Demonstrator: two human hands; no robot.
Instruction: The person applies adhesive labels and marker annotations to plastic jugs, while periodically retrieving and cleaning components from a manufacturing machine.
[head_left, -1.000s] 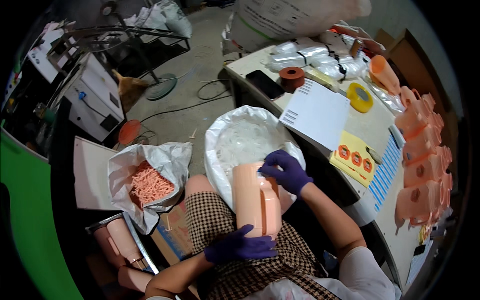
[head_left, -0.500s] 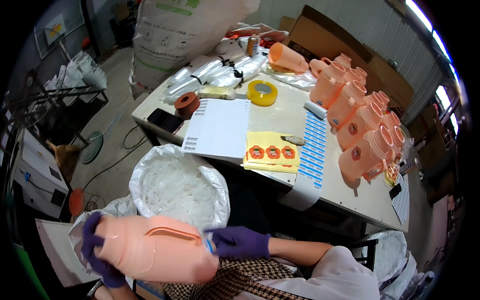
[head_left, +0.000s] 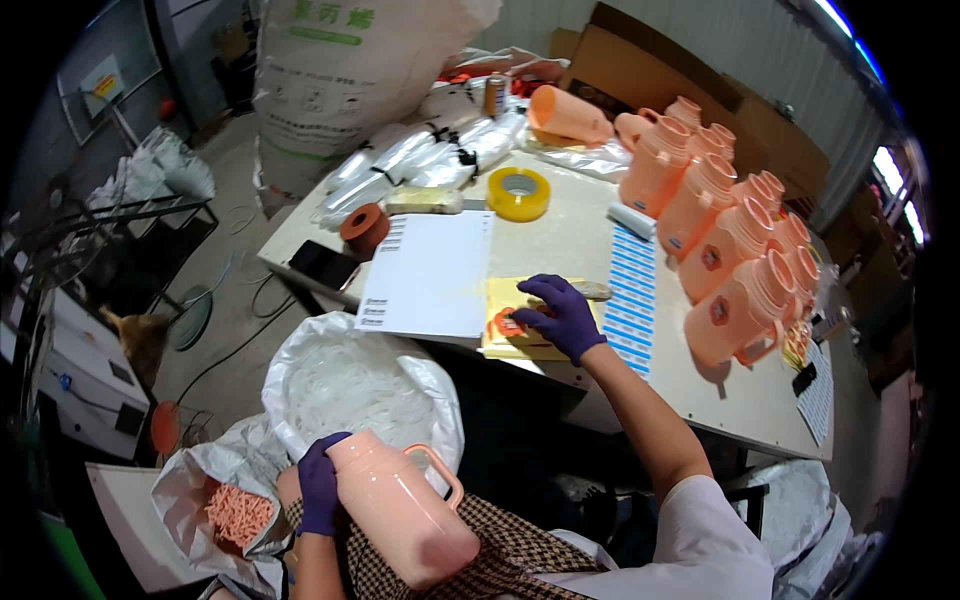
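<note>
Left hand (head_left: 319, 485): closed round jug (head_left: 402, 510)
Right hand (head_left: 560, 318): half-open over stickers (head_left: 503, 324), jug's one o'clock
Handling: steady jug, edge-pinched stickers probably best

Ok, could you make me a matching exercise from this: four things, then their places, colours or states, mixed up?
1. Left hand
2. Right hand
3. Packing tape roll
4. Smartphone

A. Yellow and ring-shaped
B. At the yellow sticker sheets
C. Black, near the table's left edge
D. Holding a pink jug

Pairs: 1-D, 2-B, 3-A, 4-C
</note>
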